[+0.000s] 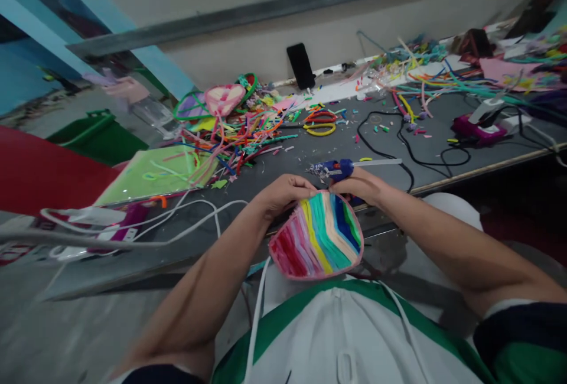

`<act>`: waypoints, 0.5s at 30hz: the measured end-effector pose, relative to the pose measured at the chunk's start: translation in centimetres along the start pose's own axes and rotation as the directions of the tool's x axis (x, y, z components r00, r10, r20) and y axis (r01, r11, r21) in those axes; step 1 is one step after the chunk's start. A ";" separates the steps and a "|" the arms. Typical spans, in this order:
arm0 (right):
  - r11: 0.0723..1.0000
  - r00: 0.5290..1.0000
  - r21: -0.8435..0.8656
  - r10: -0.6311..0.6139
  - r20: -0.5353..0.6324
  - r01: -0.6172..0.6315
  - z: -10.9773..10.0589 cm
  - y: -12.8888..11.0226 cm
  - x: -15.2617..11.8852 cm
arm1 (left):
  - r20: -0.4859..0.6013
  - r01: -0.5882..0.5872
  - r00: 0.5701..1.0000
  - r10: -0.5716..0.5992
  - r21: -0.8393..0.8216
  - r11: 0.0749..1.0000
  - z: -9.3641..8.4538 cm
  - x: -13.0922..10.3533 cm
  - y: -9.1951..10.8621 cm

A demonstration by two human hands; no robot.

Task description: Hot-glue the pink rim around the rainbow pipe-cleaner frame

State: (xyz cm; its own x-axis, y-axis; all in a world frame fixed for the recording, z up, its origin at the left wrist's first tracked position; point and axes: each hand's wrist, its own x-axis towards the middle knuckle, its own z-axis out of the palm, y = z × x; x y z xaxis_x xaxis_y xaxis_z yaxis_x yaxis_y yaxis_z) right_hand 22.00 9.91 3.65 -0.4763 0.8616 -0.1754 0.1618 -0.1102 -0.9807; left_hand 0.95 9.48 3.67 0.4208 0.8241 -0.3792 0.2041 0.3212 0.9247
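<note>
pink-edged striped piece (pixel 319 235), top pinched by left fingers (pixel 303 183), grip of right fingers (pixel 344 186) unclear

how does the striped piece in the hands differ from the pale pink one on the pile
The striped piece has multicolour bands; the pale pink piece has a pale middle. The left hand and right hand hold the striped piece; the pale pink piece lies on the colourful pile. Both have pink edges.

passage: grey tabletop (pixel 286 163) between strip pile (pixel 241 145) and glue gun (pixel 339 169) | obstacle: black cable (pixel 359 134) beyond gun, rightward
</note>
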 end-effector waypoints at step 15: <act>0.999 0.998 0.037 -0.002 0.070 -0.001 -0.1 0.2 -0.4 | -0.018 -0.055 0.998 0.058 0.109 0.992 0.9 -1.2 0.6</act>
State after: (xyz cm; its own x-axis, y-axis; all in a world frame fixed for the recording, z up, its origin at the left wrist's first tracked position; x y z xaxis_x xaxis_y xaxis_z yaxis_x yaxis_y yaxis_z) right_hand 22.32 9.61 3.53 -0.5358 0.8251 -0.1793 0.1302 -0.1291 -0.9830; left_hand 1.40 8.29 4.68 0.4159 0.8496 -0.3245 0.2760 0.2220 0.9352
